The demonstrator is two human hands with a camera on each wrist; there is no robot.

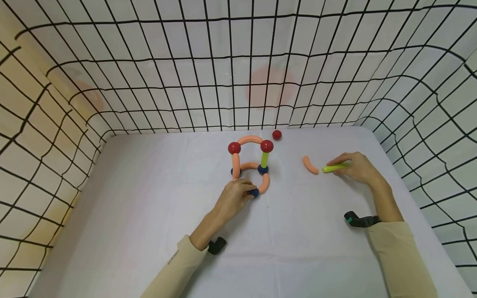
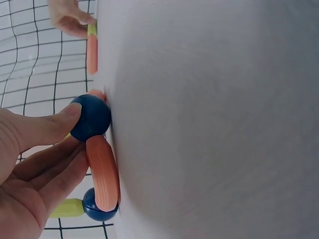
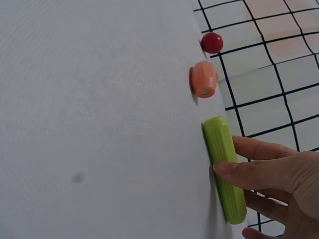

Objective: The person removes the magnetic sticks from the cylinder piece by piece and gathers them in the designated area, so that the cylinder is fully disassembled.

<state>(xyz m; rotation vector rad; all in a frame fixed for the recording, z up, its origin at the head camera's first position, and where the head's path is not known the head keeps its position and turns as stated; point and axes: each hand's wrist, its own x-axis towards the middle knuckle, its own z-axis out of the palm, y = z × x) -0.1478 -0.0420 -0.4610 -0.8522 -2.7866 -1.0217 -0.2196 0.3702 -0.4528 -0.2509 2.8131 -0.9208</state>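
Observation:
My left hand (image 1: 232, 198) pinches a blue ball (image 2: 93, 119) between thumb and fingers at the near side of a ball-and-stick frame. From that ball an orange curved stick (image 2: 103, 174) runs to another blue ball (image 1: 263, 169). Above it rises a green stick (image 1: 264, 160) topped by a red ball (image 1: 266, 146). An orange arch (image 1: 250, 139) links this to a second red ball (image 1: 234, 147). At the right, my right hand (image 1: 357, 167) holds a loose green stick (image 3: 224, 174) between thumb and fingers, touching or just above the table. My left hand partly hides the frame's near left side.
A loose orange curved stick (image 1: 310, 165) lies left of my right hand. Behind the frame sits a loose red ball (image 1: 277, 135). Black wire mesh (image 1: 231, 87) borders the white-covered table (image 1: 156, 198) at the back and both sides.

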